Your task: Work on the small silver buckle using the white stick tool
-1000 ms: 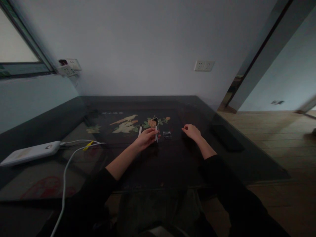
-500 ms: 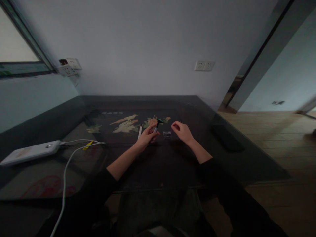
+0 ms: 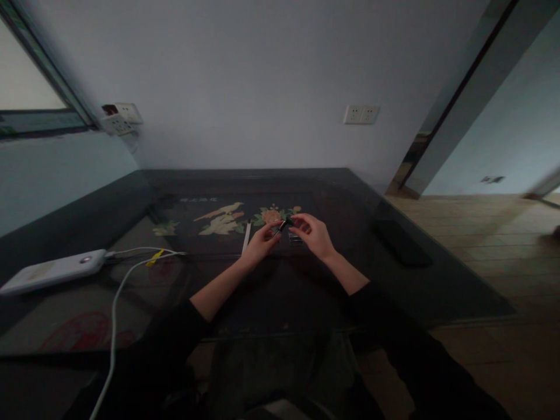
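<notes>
The person sits at a dark glass-topped table (image 3: 271,280) with both arms stretched forward, sleeves black to the forearm. The left hand (image 3: 259,244) is closed around the lower part of a small pen-like tool (image 3: 283,225), which slants up and to the right, its dark tip raised above the tabletop. The right hand (image 3: 313,233) has its fingers curled in, and the fingertips meet the dark top end of that same tool, so the two hands join over the middle of the table. The light is dim and I cannot tell exactly how the right fingers pinch it.

Just beneath the right hand, a small clear box (image 3: 296,238) lies on the glass, partly hidden by the fingers. A thin white stick (image 3: 246,236) lies flat just left of the left hand. Under the glass there is a painted picture of birds and flowers (image 3: 227,219).

Far to the left rests a white power bank (image 3: 52,270) with a white cable (image 3: 114,309) running off the near edge. A dark flat object (image 3: 402,242) lies well apart on the right. Two sets of wall sockets (image 3: 361,114) show on the wall behind.
</notes>
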A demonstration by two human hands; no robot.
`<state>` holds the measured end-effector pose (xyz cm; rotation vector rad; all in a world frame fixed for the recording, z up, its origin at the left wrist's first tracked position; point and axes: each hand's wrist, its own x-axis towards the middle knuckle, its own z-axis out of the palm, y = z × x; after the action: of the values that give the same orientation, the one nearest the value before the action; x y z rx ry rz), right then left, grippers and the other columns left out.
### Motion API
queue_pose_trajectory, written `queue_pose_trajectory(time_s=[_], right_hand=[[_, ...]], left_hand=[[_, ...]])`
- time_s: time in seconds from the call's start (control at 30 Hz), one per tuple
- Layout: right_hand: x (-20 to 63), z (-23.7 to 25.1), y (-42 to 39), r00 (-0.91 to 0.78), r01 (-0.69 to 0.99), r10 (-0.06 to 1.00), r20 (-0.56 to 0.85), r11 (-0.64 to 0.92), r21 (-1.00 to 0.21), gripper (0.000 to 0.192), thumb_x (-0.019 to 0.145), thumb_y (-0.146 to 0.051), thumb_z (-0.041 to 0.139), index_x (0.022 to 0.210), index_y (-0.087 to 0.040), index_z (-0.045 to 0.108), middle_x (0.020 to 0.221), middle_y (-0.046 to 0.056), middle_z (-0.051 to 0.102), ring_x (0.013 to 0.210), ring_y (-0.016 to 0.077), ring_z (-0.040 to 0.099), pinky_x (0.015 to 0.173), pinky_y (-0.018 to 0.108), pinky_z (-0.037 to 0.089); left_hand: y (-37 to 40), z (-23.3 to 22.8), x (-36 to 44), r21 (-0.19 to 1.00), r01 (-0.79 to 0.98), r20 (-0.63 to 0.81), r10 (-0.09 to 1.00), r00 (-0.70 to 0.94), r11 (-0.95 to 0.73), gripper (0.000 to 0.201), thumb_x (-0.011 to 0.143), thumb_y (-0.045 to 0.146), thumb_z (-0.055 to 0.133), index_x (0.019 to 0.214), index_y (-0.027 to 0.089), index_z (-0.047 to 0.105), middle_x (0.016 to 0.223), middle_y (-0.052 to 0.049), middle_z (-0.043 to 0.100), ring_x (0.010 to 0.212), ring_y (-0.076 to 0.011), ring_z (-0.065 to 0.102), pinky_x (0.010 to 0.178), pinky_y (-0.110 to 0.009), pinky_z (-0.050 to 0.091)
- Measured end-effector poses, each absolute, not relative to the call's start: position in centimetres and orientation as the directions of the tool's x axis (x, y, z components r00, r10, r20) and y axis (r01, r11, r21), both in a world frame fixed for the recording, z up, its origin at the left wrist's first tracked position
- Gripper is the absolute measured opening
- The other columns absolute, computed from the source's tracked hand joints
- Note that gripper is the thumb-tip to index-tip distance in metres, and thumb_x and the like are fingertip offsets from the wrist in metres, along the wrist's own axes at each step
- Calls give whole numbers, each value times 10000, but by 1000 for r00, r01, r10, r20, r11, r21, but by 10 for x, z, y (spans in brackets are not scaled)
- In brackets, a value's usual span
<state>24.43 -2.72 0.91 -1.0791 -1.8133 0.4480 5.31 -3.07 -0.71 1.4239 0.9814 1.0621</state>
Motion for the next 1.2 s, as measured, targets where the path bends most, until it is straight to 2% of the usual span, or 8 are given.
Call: queue_pose_trajectory(time_s=[0.13, 0.23, 0.33, 0.4, 0.7, 0.9, 1.07, 1.2], right_hand=[[242, 10, -28, -141, 447, 838, 527, 529, -721, 276, 801, -386, 678, 1025, -226, 655, 939, 52, 647, 748, 170, 604, 679, 305, 499], [241, 5, -24, -93, 298, 888, 450, 456, -839, 358, 748, -433, 719, 1026, -221, 641, 899, 43, 638, 709, 164, 616, 612, 293, 513], [241, 2, -21, -115, 97, 941, 319, 331, -939, 440, 698, -490, 744, 1023, -220, 622, 883, 37, 640, 670, 158, 641, 541, 274, 519], [241, 3, -21, -157, 5, 953, 259, 264, -965, 447, 691, -513, 742, 1000, -214, 620, 856, 36, 655, 661, 157, 657, 538, 269, 528], [240, 9, -27, -205, -93, 956, 211, 195, -976, 428, 683, -509, 757, 945, -195, 630, 787, 22, 684, 605, 130, 654, 546, 254, 540], [240, 9, -27, -206, -76, 953, 222, 210, -975, 395, 668, -467, 779, 924, -204, 634, 773, 12, 675, 599, 127, 644, 543, 252, 539], [239, 7, -26, -203, -50, 948, 246, 241, -969, 394, 689, -466, 761, 958, -204, 641, 804, 24, 680, 607, 135, 642, 554, 273, 541], [239, 6, -27, -191, -37, 947, 259, 257, -966, 395, 694, -467, 756, 964, -204, 637, 800, 24, 675, 614, 142, 639, 583, 297, 545]], left_hand=[[-30, -9, 51, 945, 181, 223, 943, 247, -271, 470, 794, 242, 653, 1262, 231, 606, 715, 31, 554, 497, -68, 443, 486, -178, 359], [-31, -8, 50, 841, 316, 372, 894, 251, -439, 430, 812, 189, 623, 1240, 233, 626, 953, -35, 681, 758, -139, 600, 736, -239, 474], [-34, -4, 48, 748, 378, 474, 837, 272, -546, 424, 857, 168, 563, 1272, 248, 603, 1212, -69, 653, 1065, -197, 598, 966, -321, 432], [-35, -1, 47, 705, 409, 511, 815, 273, -579, 426, 878, 180, 543, 1295, 260, 583, 1251, -72, 637, 1134, -209, 576, 1012, -349, 407], [-40, 4, 42, 574, 548, 543, 784, 302, -609, 424, 936, 250, 480, 1355, 283, 531, 1187, -92, 628, 1070, -224, 590, 927, -337, 449], [-43, 9, 41, 527, 629, 502, 807, 312, -572, 421, 944, 264, 470, 1356, 321, 534, 1147, -79, 633, 958, -210, 610, 872, -315, 456], [-46, 11, 41, 542, 653, 490, 830, 267, -530, 415, 931, 256, 491, 1330, 348, 559, 1152, -64, 650, 976, -220, 609, 881, -314, 453], [-47, 12, 42, 472, 696, 492, 817, 302, -542, 431, 950, 254, 445, 1364, 349, 524, 1158, -65, 651, 996, -218, 606, 847, -288, 456]])
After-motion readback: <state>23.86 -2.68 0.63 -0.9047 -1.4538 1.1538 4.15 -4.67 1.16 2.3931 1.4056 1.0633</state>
